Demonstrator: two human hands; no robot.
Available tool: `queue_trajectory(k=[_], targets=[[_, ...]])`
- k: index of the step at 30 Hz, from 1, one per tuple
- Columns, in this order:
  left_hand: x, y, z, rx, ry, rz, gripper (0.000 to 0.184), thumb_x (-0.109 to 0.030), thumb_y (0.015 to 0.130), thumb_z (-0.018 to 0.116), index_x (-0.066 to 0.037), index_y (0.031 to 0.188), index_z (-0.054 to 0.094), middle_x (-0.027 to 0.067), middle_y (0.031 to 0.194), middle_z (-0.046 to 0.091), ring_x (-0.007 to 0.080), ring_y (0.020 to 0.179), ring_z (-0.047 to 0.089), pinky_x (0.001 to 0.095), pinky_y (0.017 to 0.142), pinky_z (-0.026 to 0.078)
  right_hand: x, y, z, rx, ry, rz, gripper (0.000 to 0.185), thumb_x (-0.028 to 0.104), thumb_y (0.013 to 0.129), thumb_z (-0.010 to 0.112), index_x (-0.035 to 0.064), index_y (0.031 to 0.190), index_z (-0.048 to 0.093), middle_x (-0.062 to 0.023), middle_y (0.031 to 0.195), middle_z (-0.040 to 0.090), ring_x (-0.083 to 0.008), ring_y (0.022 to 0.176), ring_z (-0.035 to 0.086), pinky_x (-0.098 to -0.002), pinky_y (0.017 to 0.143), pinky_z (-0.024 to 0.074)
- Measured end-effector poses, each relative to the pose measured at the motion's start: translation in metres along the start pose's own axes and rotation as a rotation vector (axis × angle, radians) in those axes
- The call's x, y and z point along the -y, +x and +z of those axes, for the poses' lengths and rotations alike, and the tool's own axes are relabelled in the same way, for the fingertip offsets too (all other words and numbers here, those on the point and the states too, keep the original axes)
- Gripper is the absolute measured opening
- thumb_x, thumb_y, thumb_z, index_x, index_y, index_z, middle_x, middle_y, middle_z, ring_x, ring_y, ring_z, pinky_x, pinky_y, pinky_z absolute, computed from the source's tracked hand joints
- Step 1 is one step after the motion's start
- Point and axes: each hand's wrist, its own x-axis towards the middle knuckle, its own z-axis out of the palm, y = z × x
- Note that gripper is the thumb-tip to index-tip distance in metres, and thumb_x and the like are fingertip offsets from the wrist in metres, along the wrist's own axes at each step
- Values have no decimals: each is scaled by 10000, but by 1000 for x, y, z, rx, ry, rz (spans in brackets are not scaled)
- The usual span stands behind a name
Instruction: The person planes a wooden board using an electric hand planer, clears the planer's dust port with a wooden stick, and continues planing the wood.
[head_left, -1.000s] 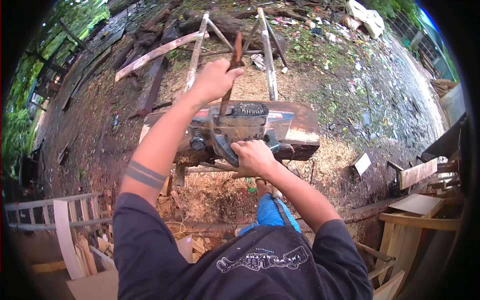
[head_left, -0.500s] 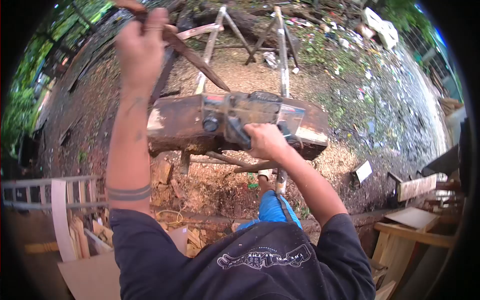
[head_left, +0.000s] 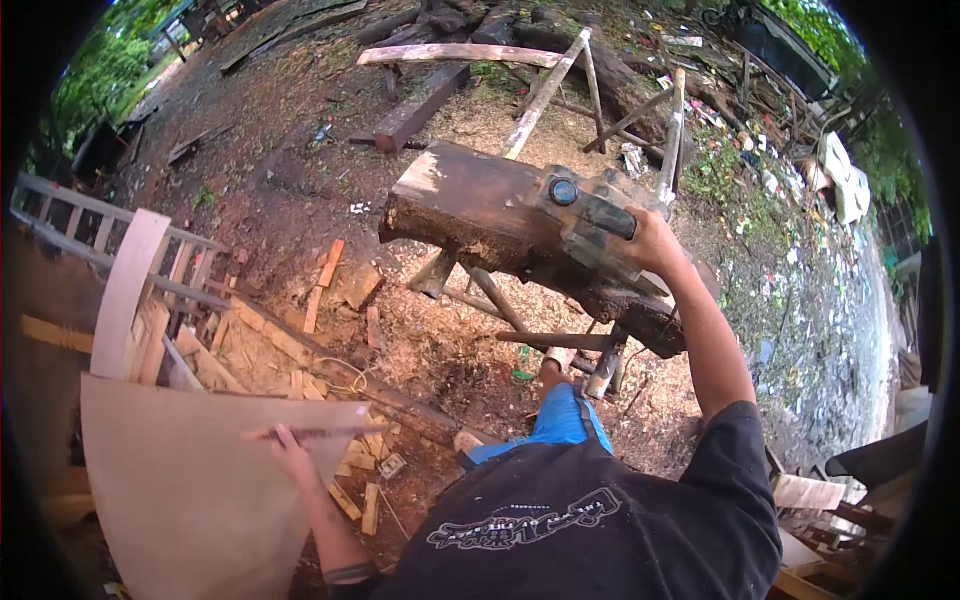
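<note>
My right hand is wrapped around the rear handle of a dusty electric planer, which rests on top of a thick, rough-edged wood slab. The slab lies across trestles made of poles. Low on the left, my left hand grips a narrow, dark strip of wood, held in front of a large plywood sheet. Motion blurs the strip a little.
A ladder and offcuts are at the left. Behind the slab stand pole trestles with a dark beam. Wood shavings cover the ground below. A cord lies near my feet.
My left hand has swung down from above the slab to the lower left, still holding the strip. The view has turned left. My right hand stays on the planer.
</note>
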Motion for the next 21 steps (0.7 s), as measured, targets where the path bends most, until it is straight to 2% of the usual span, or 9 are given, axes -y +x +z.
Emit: queue_trajectory(k=[5, 7, 9, 10, 11, 12, 13, 14, 21], targets=[[108, -79, -66, -421, -168, -471, 232, -222, 977, 501, -7, 895, 524, 22, 678, 519, 103, 510, 491, 260, 400, 408, -26, 16, 6, -91, 1, -159, 340, 196, 749, 706, -30, 995, 646, -194, 843, 687, -332, 779, 669, -396, 727, 514], [119, -98, -80, -520, -185, -521, 295, -264, 955, 543, 30, 959, 562, 88, 821, 623, 163, 559, 577, 282, 473, 473, -34, 27, 4, -49, -45, -182, 358, 208, 762, 713, -30, 1023, 652, -190, 877, 694, -326, 836, 671, -395, 790, 506], [140, -112, -94, -584, -188, -567, 294, -280, 948, 555, 6, 907, 609, 86, 793, 654, 157, 590, 626, 281, 480, 482, -35, 36, 2, 6, -14, -258, 344, 250, 782, 713, -20, 992, 676, -177, 893, 701, -309, 860, 676, -391, 786, 506], [134, -118, -103, -568, 110, -643, 305, -267, 947, 557, 33, 908, 591, 92, 753, 638, 167, 554, 621, 283, 467, 498, -82, 55, 9, -5, -134, -161, 336, 257, 793, 711, -11, 991, 674, -151, 799, 690, -251, 738, 668, -369, 694, 506], [151, -123, -109, -645, -25, -595, 299, -251, 942, 566, 49, 944, 571, 105, 746, 632, 164, 520, 609, 278, 453, 509, -70, 54, 3, 92, -39, -61, 313, 256, 797, 712, -5, 963, 668, -88, 687, 642, -170, 570, 593, -331, 556, 468], [162, -128, -113, -720, -108, -574, 299, -243, 939, 574, 53, 968, 542, 104, 738, 633, 157, 544, 623, 266, 441, 505, -86, 60, 9, 50, 32, -177, 288, 241, 798, 718, -6, 932, 652, -28, 627, 581, -104, 475, 493, -288, 457, 401], [153, -131, -115, -750, -136, -590, 287, -230, 937, 578, 50, 960, 523, 110, 742, 636, 158, 550, 629, 269, 449, 513, -81, 60, 12, 34, 159, -147, 267, 222, 798, 724, -10, 901, 640, -9, 608, 571, -93, 450, 476, -271, 423, 369], [152, -134, -119, -770, -107, -636, 287, -231, 940, 574, 49, 957, 517, 112, 751, 634, 163, 550, 629, 271, 455, 518, -79, 62, 11, 55, 113, -15, 260, 214, 802, 729, -12, 888, 634, -17, 605, 571, -78, 445, 475, -255, 411, 361], [172, -152, -128, -825, -23, -766, 308, -209, 936, 574, 75, 1049, 537, 124, 793, 642, 182, 580, 639, 286, 478, 531, -92, 70, 9, 84, 95, -17, 269, 256, 823, 731, 11, 828, 618, -5, 593, 563, -73, 440, 470, -241, 406, 361]])
